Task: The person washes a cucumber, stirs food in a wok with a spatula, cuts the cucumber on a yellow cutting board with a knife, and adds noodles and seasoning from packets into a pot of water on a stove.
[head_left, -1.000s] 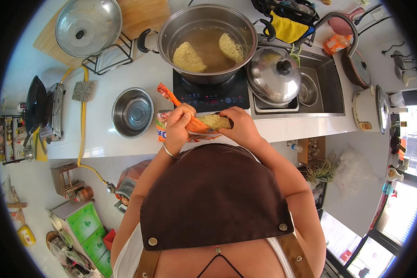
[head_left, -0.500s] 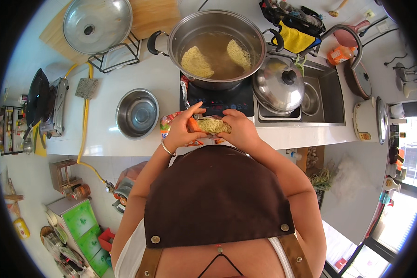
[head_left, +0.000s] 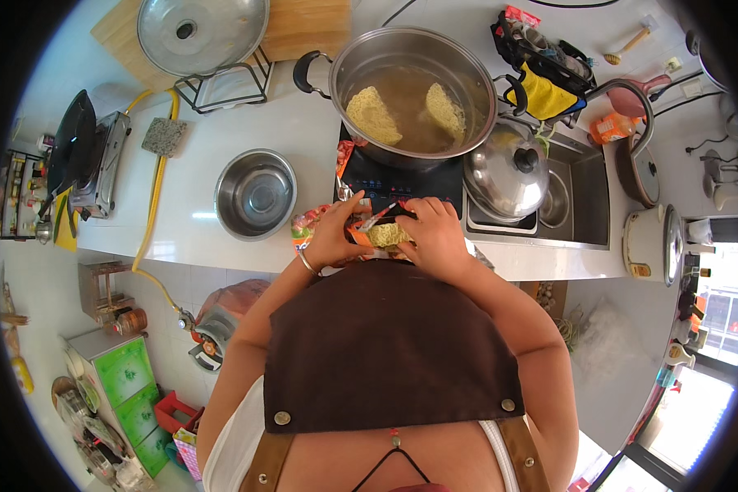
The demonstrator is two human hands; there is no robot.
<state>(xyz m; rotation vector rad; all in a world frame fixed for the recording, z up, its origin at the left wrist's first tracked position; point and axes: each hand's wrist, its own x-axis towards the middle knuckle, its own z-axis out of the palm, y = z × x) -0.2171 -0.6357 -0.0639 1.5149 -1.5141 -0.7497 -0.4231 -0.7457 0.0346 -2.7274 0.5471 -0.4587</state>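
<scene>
At the counter's front edge, a block of dried instant noodles [head_left: 386,235] sits between my two hands, partly inside an orange-red wrapper [head_left: 358,237]. My left hand [head_left: 331,236] is closed around the wrapper. My right hand [head_left: 437,236] grips the noodle block's right end, fingers curled over its top. More colourful noodle packaging [head_left: 307,221] lies beside and under my left hand. Just beyond is a large steel pot [head_left: 344,70] on a black induction cooker [head_left: 389,182]. Two pale noodle pieces, one on the left [head_left: 373,116] and one on the right [head_left: 445,113], rest in its cloudy liquid.
An empty steel bowl [head_left: 256,195] stands left of my hands. To the right are a domed lidded pan [head_left: 507,176] and the sink [head_left: 589,197]. A glass lid [head_left: 205,37] leans on a black rack at the back left. A yellow hose [head_left: 153,197] crosses the counter.
My right hand's fingers have curled further over the noodle block. More of the wrapper now shows beyond it. The whole view has shifted slightly, with the pot appearing farther right.
</scene>
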